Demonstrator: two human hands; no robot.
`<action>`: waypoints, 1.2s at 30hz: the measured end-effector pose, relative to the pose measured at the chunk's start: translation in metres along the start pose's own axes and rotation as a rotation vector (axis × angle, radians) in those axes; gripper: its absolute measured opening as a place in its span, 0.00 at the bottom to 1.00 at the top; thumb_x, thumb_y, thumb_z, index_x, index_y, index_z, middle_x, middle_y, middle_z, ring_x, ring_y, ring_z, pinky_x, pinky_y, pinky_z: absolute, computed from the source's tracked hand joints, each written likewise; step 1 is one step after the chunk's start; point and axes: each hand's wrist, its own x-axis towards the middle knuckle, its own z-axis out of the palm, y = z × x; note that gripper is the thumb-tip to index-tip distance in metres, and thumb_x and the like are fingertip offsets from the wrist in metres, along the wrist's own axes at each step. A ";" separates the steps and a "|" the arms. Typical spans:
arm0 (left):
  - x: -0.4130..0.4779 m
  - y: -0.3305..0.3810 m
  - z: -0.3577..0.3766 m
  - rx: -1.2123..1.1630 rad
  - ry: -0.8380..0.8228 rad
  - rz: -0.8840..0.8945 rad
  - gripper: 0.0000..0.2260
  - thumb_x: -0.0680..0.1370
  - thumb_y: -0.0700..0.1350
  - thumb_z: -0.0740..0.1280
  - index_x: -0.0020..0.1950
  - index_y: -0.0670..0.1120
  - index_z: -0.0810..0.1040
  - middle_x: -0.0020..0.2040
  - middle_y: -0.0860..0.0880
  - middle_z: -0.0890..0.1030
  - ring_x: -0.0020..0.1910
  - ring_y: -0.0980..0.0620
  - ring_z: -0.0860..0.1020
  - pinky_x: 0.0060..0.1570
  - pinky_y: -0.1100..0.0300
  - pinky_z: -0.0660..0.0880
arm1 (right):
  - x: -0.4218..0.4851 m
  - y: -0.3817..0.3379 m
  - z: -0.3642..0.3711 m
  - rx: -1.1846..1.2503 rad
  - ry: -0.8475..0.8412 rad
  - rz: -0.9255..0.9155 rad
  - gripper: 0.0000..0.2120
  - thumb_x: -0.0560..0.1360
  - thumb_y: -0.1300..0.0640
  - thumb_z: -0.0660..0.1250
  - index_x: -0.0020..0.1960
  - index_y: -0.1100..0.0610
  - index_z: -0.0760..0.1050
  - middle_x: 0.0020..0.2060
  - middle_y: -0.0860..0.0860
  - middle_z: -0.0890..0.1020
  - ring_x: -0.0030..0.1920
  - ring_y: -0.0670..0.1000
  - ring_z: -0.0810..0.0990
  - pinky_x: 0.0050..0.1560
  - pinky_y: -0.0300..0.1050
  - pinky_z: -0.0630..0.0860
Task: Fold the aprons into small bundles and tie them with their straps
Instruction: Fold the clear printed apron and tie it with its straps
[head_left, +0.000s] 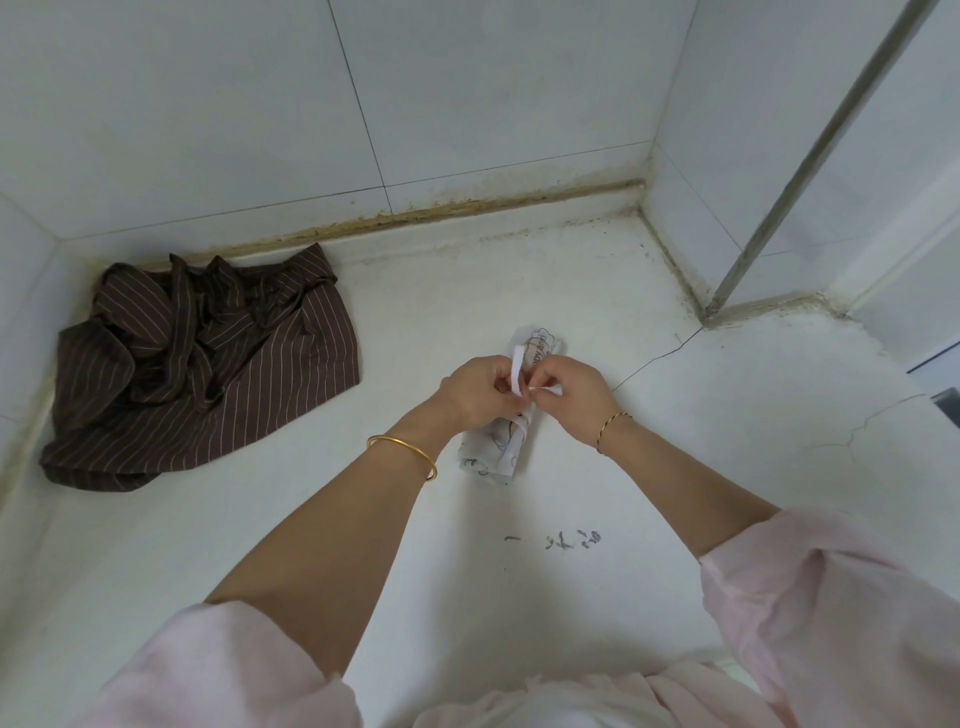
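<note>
Head view, looking down on a white counter (675, 467) set into a corner of tiled wall (208, 104). At the counter's far left corner, against the grimy wall joint: a brown pinstriped apron (208, 374), unfolded and crumpled, with its straps tangled on top and its underside out of sight. Toward the middle, on the left wrist, a gold bangle (402, 454). Above it the left hand (478, 392), fingers curled, pinching one end of a white strap (517, 371) that stands upright. Under both hands, near the counter's middle and lying flat: a white printed apron (501, 449) rolled into a small bundle, its midsection covered by the hands and its print too small to read. Just right, the right hand (571, 395), fingers curled too, pinching the strap's other end. Crossing of the two ends hidden between the fingertips; knotted or not, cannot tell. On the right wrist, a thin bracelet (613, 423). Nearer the front edge, dark illegible marks (556, 540). Farther right, a crack (654, 358) in the counter.
</note>
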 end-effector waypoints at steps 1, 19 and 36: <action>0.000 -0.001 0.000 -0.059 0.001 -0.005 0.07 0.70 0.41 0.71 0.38 0.51 0.75 0.40 0.50 0.78 0.44 0.49 0.78 0.50 0.56 0.76 | 0.001 0.001 -0.001 0.036 0.004 0.018 0.04 0.74 0.66 0.64 0.42 0.60 0.74 0.49 0.55 0.81 0.49 0.51 0.76 0.48 0.41 0.70; 0.003 -0.004 -0.001 -0.411 0.027 -0.161 0.14 0.71 0.26 0.67 0.40 0.44 0.71 0.39 0.46 0.76 0.42 0.47 0.77 0.51 0.54 0.77 | -0.006 0.002 -0.001 0.173 -0.102 0.011 0.07 0.74 0.66 0.63 0.41 0.59 0.77 0.47 0.53 0.81 0.51 0.50 0.77 0.55 0.41 0.73; -0.002 -0.011 0.016 0.136 0.264 0.134 0.10 0.73 0.36 0.64 0.48 0.49 0.71 0.41 0.54 0.73 0.39 0.52 0.71 0.39 0.62 0.68 | 0.008 -0.002 0.011 -0.036 -0.106 0.068 0.04 0.72 0.67 0.66 0.41 0.65 0.79 0.43 0.59 0.80 0.45 0.54 0.76 0.49 0.46 0.72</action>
